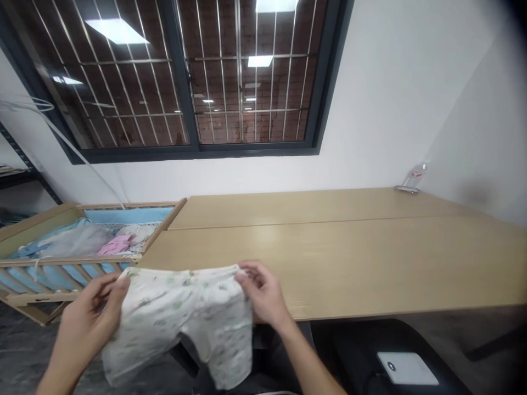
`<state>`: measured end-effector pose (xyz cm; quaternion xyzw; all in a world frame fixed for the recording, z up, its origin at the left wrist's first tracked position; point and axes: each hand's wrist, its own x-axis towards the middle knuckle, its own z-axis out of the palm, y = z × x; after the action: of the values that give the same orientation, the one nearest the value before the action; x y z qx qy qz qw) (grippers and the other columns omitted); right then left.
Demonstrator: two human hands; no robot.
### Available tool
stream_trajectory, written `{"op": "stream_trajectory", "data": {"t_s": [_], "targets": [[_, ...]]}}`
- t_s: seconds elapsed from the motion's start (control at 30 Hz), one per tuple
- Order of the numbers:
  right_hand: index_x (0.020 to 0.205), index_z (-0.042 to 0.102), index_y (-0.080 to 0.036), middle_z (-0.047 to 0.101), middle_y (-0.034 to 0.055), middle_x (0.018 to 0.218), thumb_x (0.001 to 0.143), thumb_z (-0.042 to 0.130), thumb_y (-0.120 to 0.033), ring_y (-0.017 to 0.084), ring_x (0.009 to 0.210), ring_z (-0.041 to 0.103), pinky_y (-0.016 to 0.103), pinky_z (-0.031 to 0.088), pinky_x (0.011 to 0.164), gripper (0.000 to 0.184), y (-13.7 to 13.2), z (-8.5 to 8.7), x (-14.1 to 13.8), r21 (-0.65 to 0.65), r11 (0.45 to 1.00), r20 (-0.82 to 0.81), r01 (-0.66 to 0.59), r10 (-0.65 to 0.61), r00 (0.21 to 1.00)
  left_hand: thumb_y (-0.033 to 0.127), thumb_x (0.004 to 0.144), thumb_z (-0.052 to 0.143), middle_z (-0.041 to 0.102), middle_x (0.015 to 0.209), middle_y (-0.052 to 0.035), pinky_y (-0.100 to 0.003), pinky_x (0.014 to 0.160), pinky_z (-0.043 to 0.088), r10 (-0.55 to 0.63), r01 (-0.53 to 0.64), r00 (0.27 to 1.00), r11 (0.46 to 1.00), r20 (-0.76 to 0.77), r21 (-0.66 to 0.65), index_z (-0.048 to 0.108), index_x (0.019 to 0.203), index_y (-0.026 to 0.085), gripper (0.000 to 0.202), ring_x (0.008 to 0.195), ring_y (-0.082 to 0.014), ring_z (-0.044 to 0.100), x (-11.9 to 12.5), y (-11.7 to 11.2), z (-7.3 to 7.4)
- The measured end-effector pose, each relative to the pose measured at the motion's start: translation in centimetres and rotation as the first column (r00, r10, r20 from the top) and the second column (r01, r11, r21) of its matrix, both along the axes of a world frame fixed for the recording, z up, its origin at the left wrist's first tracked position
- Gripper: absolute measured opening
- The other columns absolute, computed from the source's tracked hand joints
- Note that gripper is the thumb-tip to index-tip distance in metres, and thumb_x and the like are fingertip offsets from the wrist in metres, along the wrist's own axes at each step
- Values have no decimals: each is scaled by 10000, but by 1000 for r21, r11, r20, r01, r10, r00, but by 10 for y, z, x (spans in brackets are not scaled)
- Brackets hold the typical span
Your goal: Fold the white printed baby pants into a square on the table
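Note:
A pair of small white baby shorts with a faint green print hangs in front of me, over the near left edge of the wooden table. My left hand pinches the waistband at its left end. My right hand grips the waistband at its right end, fingers curled. The two legs of the shorts dangle below the table edge.
A wooden baby crib with blue lining stands left of the table, holding pink and white clothes. A plastic bottle stands at the table's far right by the wall. A dark chair with a white device is below right. A barred window is behind.

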<state>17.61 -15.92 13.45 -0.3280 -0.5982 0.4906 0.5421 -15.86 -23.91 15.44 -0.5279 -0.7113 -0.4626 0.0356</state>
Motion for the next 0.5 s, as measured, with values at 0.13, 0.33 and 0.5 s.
{"op": "stream_trajectory", "data": {"t_s": [0.13, 0.33, 0.5], "targets": [[1046, 731, -196, 696, 59, 848, 876, 718, -451, 153, 702, 606, 254, 493, 614, 307, 39, 49, 40, 180, 974, 60, 136, -149, 987, 637, 912, 504, 730, 871, -26, -252, 658, 540, -112, 109, 993, 991, 33, 78, 627, 1062, 208, 471, 765, -194, 688, 47, 57, 22], [1040, 702, -166, 655, 28, 722, 847, 691, -485, 131, 577, 537, 214, 428, 456, 373, 133, 45, 72, 201, 956, 191, 212, -250, 949, 506, 1055, 244, 741, 1040, -76, -287, 780, 504, -265, 245, 961, 947, -75, -209, 554, 1177, 203, 451, 930, -220, 701, 92, 161, -2], [991, 659, -154, 644, 3, 709, 862, 627, -385, 119, 537, 543, 219, 435, 481, 267, 197, -23, 76, 106, 952, 471, 287, -302, 829, 406, 1071, 241, 736, 1069, -167, -351, 826, 492, -320, 225, 937, 857, -137, -463, 575, 1193, 163, 431, 1005, -284, 704, 120, 220, -48]]}}
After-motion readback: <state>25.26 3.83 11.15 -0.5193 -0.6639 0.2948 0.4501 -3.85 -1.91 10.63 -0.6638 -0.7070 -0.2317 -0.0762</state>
